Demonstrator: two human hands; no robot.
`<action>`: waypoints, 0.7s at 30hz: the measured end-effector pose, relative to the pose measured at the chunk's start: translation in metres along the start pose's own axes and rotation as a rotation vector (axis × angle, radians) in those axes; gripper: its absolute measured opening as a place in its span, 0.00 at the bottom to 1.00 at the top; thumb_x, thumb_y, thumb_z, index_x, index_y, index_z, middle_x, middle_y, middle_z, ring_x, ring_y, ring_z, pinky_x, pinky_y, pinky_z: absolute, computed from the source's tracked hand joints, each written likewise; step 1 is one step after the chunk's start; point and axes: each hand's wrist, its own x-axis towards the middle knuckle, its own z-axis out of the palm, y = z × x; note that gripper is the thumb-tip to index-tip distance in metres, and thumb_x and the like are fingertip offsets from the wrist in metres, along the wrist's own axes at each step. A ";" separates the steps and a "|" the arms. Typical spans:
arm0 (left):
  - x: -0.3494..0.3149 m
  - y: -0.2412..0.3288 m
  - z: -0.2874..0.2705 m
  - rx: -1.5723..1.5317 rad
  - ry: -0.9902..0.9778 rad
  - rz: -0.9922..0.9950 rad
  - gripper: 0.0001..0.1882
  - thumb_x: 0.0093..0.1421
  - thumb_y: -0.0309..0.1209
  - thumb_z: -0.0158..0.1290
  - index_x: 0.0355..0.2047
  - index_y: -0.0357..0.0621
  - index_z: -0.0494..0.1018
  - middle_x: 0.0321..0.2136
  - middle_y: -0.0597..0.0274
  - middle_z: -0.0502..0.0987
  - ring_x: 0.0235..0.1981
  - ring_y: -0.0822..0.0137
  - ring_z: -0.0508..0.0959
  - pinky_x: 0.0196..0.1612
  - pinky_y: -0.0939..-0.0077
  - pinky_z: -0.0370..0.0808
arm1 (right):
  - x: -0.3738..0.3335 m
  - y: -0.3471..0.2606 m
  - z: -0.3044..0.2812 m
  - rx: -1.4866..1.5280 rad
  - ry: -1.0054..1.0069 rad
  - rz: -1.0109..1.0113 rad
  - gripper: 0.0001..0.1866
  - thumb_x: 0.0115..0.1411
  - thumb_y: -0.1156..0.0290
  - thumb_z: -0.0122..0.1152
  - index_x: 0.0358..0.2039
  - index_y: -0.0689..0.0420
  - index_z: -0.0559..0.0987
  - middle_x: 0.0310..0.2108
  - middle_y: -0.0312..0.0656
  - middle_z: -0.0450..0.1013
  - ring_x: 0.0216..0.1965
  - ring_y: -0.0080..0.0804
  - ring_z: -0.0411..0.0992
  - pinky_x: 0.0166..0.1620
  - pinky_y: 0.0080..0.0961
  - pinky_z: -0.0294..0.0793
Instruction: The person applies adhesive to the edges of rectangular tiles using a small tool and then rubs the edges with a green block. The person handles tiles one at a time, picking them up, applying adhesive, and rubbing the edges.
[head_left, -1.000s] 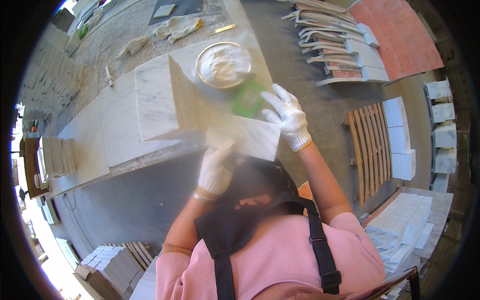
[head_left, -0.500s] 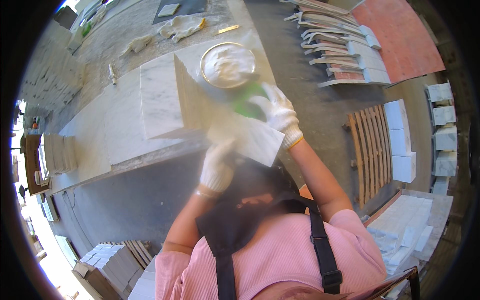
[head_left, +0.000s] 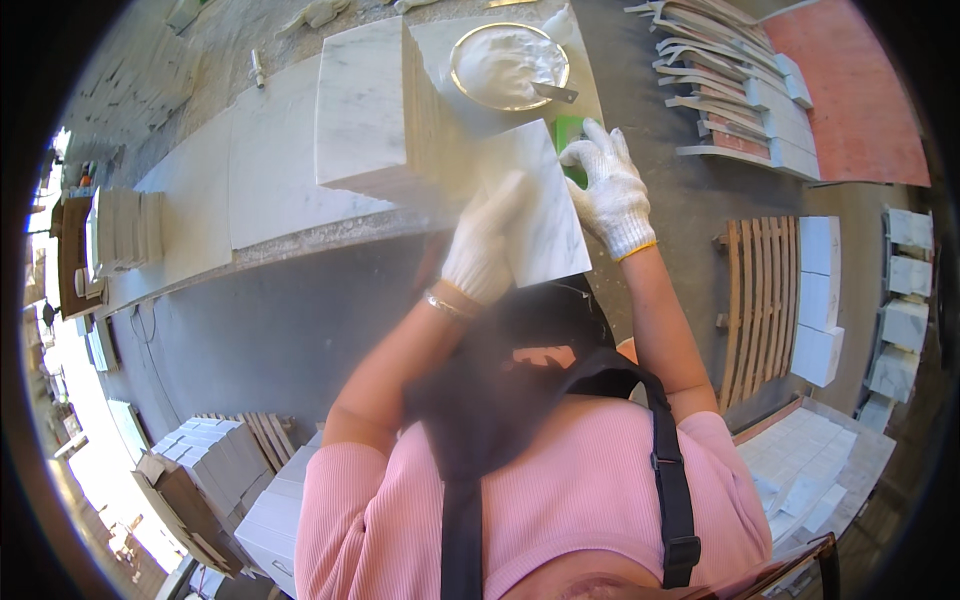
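Note:
My left hand (head_left: 488,238), in a white knit glove, grips a thin white marble tile (head_left: 552,215) with grey veins. The tile is tilted in front of my apron, its left part blurred. My right hand (head_left: 612,190), also gloved, is just right of the tile, its thumb and fingers curled around a green block (head_left: 570,133). The tile hides part of that block. Beyond it stands a round, gold-rimmed bowl (head_left: 497,62) of white paste, with a scraper (head_left: 553,92) resting across its edge. A tall stack of marble tiles (head_left: 360,105) stands left of the bowl.
A pale slab-topped table (head_left: 275,155) reaches away to the left, with another tile stack (head_left: 127,230) at its far end. On the right floor are a wooden pallet (head_left: 760,305), white blocks (head_left: 820,300) and several curved strips (head_left: 715,95). Boxes (head_left: 205,460) stand at lower left.
The view has shifted, so the bowl and stack sit higher and farther right. The tile has been raised more upright and covers part of the green block. The scraper shows more clearly.

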 end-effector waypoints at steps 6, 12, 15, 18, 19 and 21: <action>-0.003 0.002 0.004 0.063 0.039 0.040 0.18 0.70 0.28 0.59 0.59 0.39 0.72 0.49 0.62 0.80 0.49 0.67 0.81 0.53 0.67 0.81 | -0.001 0.003 0.016 0.025 0.140 0.004 0.19 0.54 0.66 0.74 0.45 0.53 0.79 0.68 0.54 0.67 0.65 0.56 0.69 0.65 0.44 0.70; -0.003 0.000 0.000 0.005 0.027 0.083 0.18 0.69 0.27 0.59 0.58 0.38 0.73 0.49 0.61 0.80 0.49 0.67 0.81 0.52 0.68 0.81 | -0.039 0.016 -0.027 0.821 0.170 0.158 0.34 0.59 0.73 0.63 0.67 0.61 0.71 0.70 0.48 0.66 0.70 0.38 0.66 0.71 0.34 0.64; -0.001 -0.002 0.000 0.074 0.042 0.104 0.18 0.69 0.27 0.59 0.58 0.38 0.73 0.48 0.60 0.80 0.48 0.65 0.81 0.51 0.68 0.81 | -0.070 -0.001 -0.055 1.272 0.079 0.337 0.39 0.59 0.70 0.58 0.72 0.62 0.64 0.71 0.48 0.64 0.70 0.41 0.65 0.71 0.37 0.66; 0.000 -0.005 0.003 0.103 0.091 0.086 0.19 0.70 0.31 0.60 0.58 0.40 0.73 0.46 0.61 0.80 0.45 0.67 0.81 0.46 0.68 0.81 | -0.099 -0.032 -0.065 1.467 0.053 0.341 0.41 0.55 0.74 0.54 0.72 0.64 0.64 0.69 0.46 0.65 0.70 0.37 0.64 0.73 0.33 0.60; 0.000 -0.005 0.004 0.090 0.074 0.095 0.19 0.70 0.33 0.60 0.58 0.42 0.73 0.46 0.62 0.80 0.43 0.68 0.81 0.43 0.68 0.81 | -0.104 -0.040 -0.065 1.274 0.010 0.251 0.41 0.56 0.74 0.54 0.73 0.65 0.62 0.69 0.46 0.65 0.70 0.37 0.64 0.73 0.33 0.60; 0.001 -0.006 0.005 0.116 0.078 0.072 0.19 0.69 0.32 0.60 0.58 0.42 0.74 0.45 0.62 0.80 0.43 0.68 0.81 0.42 0.69 0.81 | -0.105 -0.052 -0.054 1.141 0.053 0.147 0.40 0.58 0.74 0.55 0.73 0.65 0.63 0.68 0.47 0.66 0.69 0.36 0.64 0.72 0.32 0.60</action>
